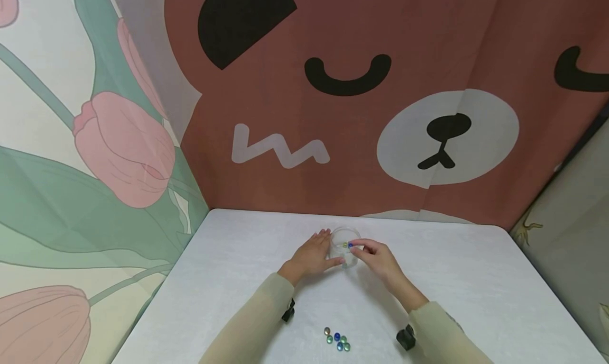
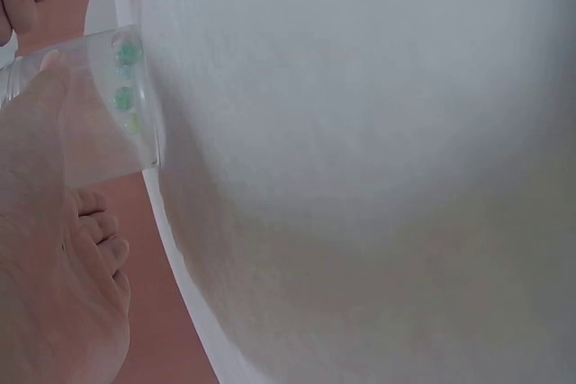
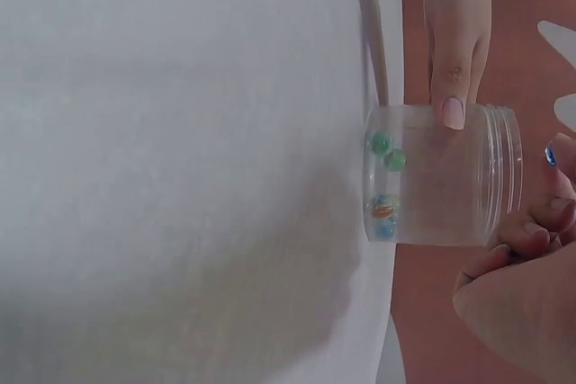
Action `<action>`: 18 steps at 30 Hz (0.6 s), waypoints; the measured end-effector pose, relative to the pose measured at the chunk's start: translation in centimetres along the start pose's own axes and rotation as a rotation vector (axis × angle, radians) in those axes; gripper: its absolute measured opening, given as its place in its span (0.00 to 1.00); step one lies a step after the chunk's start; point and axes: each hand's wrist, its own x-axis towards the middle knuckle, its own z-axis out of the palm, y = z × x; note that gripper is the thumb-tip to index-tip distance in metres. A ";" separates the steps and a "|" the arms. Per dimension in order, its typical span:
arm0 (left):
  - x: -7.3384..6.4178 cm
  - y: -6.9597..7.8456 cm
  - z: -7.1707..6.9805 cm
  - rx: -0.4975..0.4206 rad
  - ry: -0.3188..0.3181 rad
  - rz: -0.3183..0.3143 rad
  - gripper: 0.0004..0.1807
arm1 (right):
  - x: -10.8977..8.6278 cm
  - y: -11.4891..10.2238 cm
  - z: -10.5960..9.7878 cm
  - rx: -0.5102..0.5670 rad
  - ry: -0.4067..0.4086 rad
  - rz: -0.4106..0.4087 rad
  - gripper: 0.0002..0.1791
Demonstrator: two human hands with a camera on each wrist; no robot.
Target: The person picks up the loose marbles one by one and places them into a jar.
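Note:
A clear plastic jar [image 3: 441,186] with a threaded rim stands upright on the white table. Several green, blue and orange-streaked marbles [image 3: 394,160] lie at its bottom. My left hand [image 1: 311,254] holds the jar from its left side, thumb at the near wall and the other fingers behind. Above the jar's mouth, at its right, my right hand [image 1: 380,258] pinches a blue marble [image 3: 551,154] between thumb and fingertip. In the left wrist view, the left thumb lies against the jar wall and only part of the right hand shows.
Several loose marbles [image 1: 337,336], blue, green and one brownish, lie in a cluster on the white table [image 1: 228,279] between the forearms. A brown bear-print cloth [image 1: 352,184] hangs behind the table's far edge. A floral cloth [image 1: 128,226] hangs on the left.

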 end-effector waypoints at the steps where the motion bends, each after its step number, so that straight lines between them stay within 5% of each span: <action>1: 0.0 0.0 0.0 0.000 -0.001 -0.001 0.53 | 0.1 0.0 0.0 0.002 0.005 0.003 0.16; 18: 0.2 -0.1 0.2 -0.005 -0.006 -0.013 0.53 | 1.7 0.6 0.2 0.021 0.079 0.081 0.18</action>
